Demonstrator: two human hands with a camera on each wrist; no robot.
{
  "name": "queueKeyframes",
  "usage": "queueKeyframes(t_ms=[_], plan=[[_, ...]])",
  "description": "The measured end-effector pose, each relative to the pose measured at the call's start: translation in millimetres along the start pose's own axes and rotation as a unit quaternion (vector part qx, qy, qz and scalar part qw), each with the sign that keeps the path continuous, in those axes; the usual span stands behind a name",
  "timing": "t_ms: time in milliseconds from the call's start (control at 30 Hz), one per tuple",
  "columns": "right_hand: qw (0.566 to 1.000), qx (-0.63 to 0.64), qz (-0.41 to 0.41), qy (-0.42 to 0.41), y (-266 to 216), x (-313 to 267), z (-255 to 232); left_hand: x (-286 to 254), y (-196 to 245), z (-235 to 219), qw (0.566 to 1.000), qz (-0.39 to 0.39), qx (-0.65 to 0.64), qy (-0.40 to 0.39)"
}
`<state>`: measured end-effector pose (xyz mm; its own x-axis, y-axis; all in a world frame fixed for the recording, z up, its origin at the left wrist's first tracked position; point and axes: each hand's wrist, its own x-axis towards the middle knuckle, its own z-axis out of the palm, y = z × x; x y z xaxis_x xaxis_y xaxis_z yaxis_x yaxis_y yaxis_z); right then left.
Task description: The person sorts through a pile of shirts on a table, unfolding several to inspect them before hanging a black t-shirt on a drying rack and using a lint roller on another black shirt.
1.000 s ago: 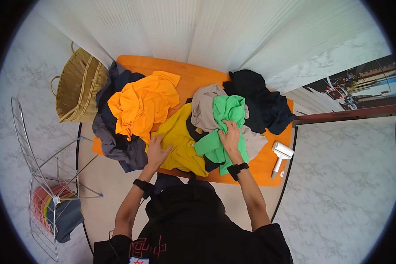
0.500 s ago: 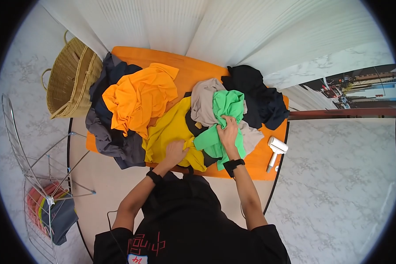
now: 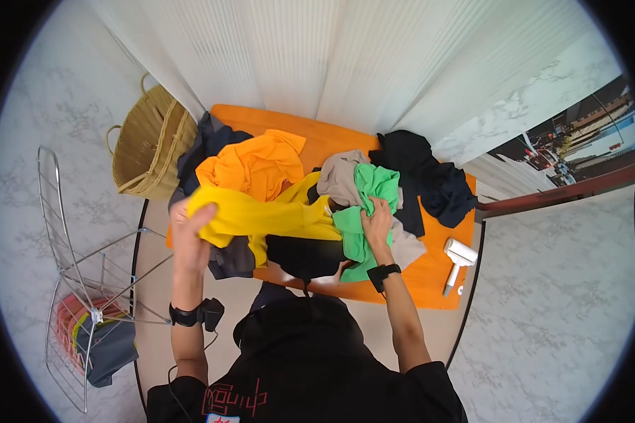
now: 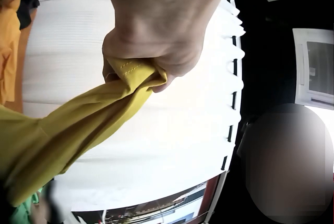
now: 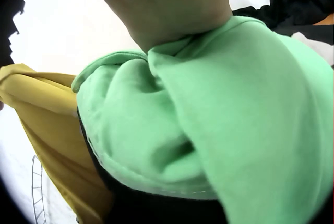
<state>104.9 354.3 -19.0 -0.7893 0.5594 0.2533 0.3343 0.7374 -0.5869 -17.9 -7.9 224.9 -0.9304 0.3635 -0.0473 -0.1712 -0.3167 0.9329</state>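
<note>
My left hand [image 3: 190,236] is raised at the left and grips a yellow garment [image 3: 261,213] by a stitched edge. From there the cloth stretches across to the green garment [image 3: 377,182]. In the left wrist view, the yellow cloth [image 4: 78,125] runs twisted out of the fist. My right hand [image 3: 378,222] pinches the bunched green garment near its middle. In the right wrist view, folds of green cloth [image 5: 261,114] hide its fingers. Black cloth [image 3: 307,255] shows just below the yellow one, and a beige garment [image 3: 339,180] lies beside the green.
An orange garment [image 3: 250,166] and dark clothes [image 3: 231,257] lie on the left of the orange table [image 3: 317,125]. Black clothes [image 3: 409,158] are piled at back right. A lint roller [image 3: 458,254] lies at the right edge. A wicker basket [image 3: 152,144] and wire rack [image 3: 95,316] stand left.
My left hand has taken hold of the yellow garment, lifted it and drawn it left, uncovering black cloth. My right hand keeps its hold on the green garment.
</note>
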Motion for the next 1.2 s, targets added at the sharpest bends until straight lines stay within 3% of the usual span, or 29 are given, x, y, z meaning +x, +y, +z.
queueKeyframes(t_ms=[33, 100, 233, 333, 400, 467, 533, 567, 600, 667, 733, 767, 800, 833, 867, 900, 933, 967, 1000, 1067, 1167, 1200], plan=[[1.000, 0.000, 0.001, 0.011, -1, 4, -1, 2, 12, 3, 1.000, 0.008, 0.003, -0.002], [0.999, 0.006, -0.001, 0.031, -3, 12, -4, 8, 37, 2, 0.988, 0.057, -0.122, 0.075], [0.999, 0.007, 0.003, 0.039, -13, 24, -23, 11, 86, 8, 0.980, 0.074, -0.177, 0.047], [0.999, -0.011, -0.013, 0.035, -15, 31, -29, 14, 113, 25, 0.966, 0.130, -0.222, -0.037], [0.999, -0.008, -0.016, 0.040, -20, 31, -32, 17, 151, 42, 0.954, 0.181, -0.186, -0.149], [0.999, -0.004, -0.020, 0.042, -25, 31, -36, 24, 200, 50, 0.916, 0.232, -0.192, -0.265], [0.998, 0.006, -0.024, 0.049, -30, 34, -39, 23, 261, 62, 0.915, 0.366, -0.096, -0.143], [0.998, 0.008, -0.027, 0.054, -33, 34, -40, 22, 299, 79, 0.912, 0.370, -0.096, -0.146], [0.998, 0.016, -0.034, 0.047, -36, 34, -39, 21, 337, 101, 0.881, 0.411, -0.075, -0.220], [0.997, 0.029, -0.046, 0.046, -40, 31, -30, 30, 364, 127, 0.839, 0.455, -0.048, -0.295], [0.993, 0.012, -0.087, -0.081, -48, 20, -15, 42, 375, 139, 0.773, 0.575, 0.150, -0.221], [0.993, 0.016, -0.095, -0.075, -61, 14, -19, 45, 377, 147, 0.721, 0.623, 0.246, -0.177], [0.974, -0.113, -0.070, -0.183, -74, 8, -23, 47, 377, 154, 0.657, 0.662, 0.337, -0.129], [0.928, -0.239, -0.042, -0.283, -92, 9, -33, 44, 372, 164, 0.690, 0.642, 0.299, -0.148], [0.931, -0.235, -0.050, -0.275, -109, 15, -41, 47, 353, 182, 0.790, 0.548, 0.110, -0.251], [0.968, -0.129, -0.123, -0.176, -125, 18, -49, 50, 340, 198, 0.819, 0.489, -0.001, -0.301], [0.978, -0.018, -0.192, -0.074, -144, 19, -61, 49, 330, 209, 0.825, 0.470, -0.050, -0.310], [0.964, 0.146, -0.140, -0.175, -181, 23, -93, 49, 329, 208, 0.837, 0.482, -0.039, -0.257], [0.910, 0.305, -0.081, -0.270, -217, 24, -120, 49, 328, 208, 0.846, 0.491, -0.030, -0.205], [0.823, 0.482, -0.157, -0.254, -255, 10, -120, 49, 326, 209, 0.856, 0.507, -0.020, -0.099], [0.788, 0.533, -0.218, -0.217, -312, -8, -139, 44, 326, 202, 0.857, 0.504, 0.069, -0.085], [0.812, 0.501, -0.223, -0.201, -322, -11, -140, 40, 332, 205, 0.885, 0.453, 0.105, -0.010]])
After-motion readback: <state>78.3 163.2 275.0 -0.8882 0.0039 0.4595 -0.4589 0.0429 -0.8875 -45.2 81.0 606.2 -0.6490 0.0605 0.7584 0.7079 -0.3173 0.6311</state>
